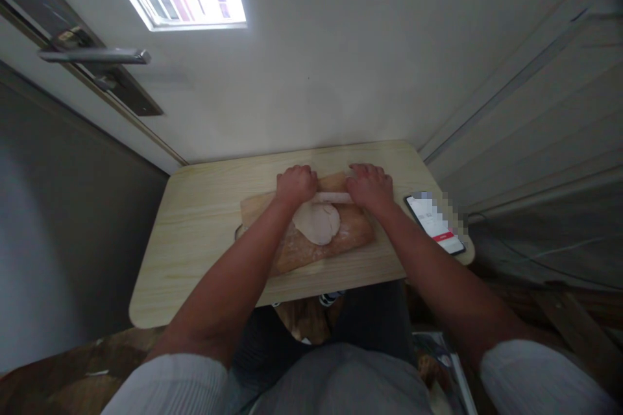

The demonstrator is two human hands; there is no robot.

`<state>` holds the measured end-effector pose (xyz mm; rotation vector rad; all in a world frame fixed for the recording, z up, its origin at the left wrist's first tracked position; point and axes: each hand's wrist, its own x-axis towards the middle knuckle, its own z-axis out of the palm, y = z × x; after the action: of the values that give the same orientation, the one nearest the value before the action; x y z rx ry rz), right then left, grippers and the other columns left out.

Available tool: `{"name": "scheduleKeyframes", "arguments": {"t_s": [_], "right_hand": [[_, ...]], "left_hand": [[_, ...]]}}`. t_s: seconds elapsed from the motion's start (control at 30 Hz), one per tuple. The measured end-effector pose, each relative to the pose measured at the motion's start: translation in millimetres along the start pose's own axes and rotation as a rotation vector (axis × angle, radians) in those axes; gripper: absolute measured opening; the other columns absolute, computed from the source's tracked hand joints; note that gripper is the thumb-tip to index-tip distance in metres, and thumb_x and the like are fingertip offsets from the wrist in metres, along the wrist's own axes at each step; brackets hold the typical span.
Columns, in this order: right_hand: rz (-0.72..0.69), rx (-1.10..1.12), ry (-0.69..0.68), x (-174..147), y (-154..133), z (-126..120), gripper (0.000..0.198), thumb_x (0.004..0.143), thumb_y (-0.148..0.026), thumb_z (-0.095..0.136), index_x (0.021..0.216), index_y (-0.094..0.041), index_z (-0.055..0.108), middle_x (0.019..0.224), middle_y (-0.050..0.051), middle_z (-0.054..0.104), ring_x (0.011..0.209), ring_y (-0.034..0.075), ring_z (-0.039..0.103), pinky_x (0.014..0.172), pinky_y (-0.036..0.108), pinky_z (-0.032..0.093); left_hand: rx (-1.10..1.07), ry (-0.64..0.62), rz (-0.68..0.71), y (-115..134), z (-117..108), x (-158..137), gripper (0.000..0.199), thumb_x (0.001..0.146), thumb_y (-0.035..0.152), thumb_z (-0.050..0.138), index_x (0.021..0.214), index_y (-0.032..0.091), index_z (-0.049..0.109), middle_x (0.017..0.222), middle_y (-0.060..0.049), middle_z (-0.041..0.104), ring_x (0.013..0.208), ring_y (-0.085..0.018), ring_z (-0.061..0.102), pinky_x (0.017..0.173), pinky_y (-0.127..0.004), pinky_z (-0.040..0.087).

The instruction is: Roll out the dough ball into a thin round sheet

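A pale rolling pin [333, 197] lies crosswise over the far part of a wooden cutting board [353, 227]. My left hand [296, 184] is closed on its left end, and my right hand [370, 185] is closed on its right end. Just on the near side of the pin is a flat, roundish sheet of dough [318, 224], with a small crease or split near its upper right edge. White flour dusts the board around it. The ends of the pin are hidden under my fingers.
The board rests on a light wooden table [195, 233] with rounded corners, pushed against a pale door [331, 78]. A phone [435, 224] with a lit screen lies at the table's right side. A metal door handle [95, 56] juts out at upper left. A cable hangs along the right wall.
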<state>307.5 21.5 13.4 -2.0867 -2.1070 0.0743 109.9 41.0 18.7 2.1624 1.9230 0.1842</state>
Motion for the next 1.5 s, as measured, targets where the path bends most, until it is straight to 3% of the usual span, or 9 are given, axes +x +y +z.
{"name": "scheduleKeyframes", "arguments": {"t_s": [0.23,0.43,0.93,1.23,1.5], "right_hand": [[0.022,-0.018,0.001,20,0,2,0.045,0.096,-0.038,0.043,0.135,-0.021,0.057,0.136,0.015,0.058,0.122,0.034,0.050,0.097,0.048,0.039],[0.022,-0.046,-0.027,18,0,3,0.046,0.096,-0.039,0.042,0.136,-0.023,0.056,0.137,0.014,0.058,0.123,0.033,0.049,0.098,0.049,0.040],[-0.017,-0.056,0.095,-37,-1,9,0.050,0.098,-0.044,0.039,0.143,-0.023,0.051,0.148,0.013,0.050,0.129,0.035,0.044,0.103,0.053,0.033],[-0.036,-0.043,0.141,-64,-6,2,0.048,0.101,-0.044,0.034,0.139,-0.025,0.056,0.147,0.011,0.052,0.133,0.035,0.040,0.108,0.061,0.024],[-0.058,-0.030,0.168,-82,-10,-8,0.048,0.102,-0.043,0.032,0.137,-0.023,0.057,0.146,0.011,0.053,0.134,0.035,0.040,0.109,0.061,0.025]], "left_hand": [[0.039,-0.020,0.011,2,-2,12,0.048,0.099,0.038,0.027,0.104,0.014,0.068,0.108,-0.020,0.071,0.104,-0.033,0.066,0.089,-0.046,0.047],[0.078,-0.027,0.007,3,-1,11,0.046,0.099,0.037,0.026,0.106,0.016,0.067,0.110,-0.018,0.071,0.104,-0.031,0.066,0.089,-0.047,0.047],[0.093,0.136,0.041,10,0,-37,0.039,0.100,0.039,0.031,0.127,0.023,0.055,0.125,-0.013,0.058,0.117,-0.031,0.052,0.092,-0.048,0.045],[0.116,0.208,0.082,10,5,-62,0.041,0.102,0.042,0.029,0.129,0.025,0.055,0.126,-0.010,0.061,0.114,-0.029,0.055,0.093,-0.045,0.044],[0.097,0.306,0.124,8,12,-80,0.045,0.103,0.044,0.029,0.132,0.021,0.054,0.134,-0.011,0.060,0.118,-0.028,0.055,0.101,-0.045,0.042]]}}
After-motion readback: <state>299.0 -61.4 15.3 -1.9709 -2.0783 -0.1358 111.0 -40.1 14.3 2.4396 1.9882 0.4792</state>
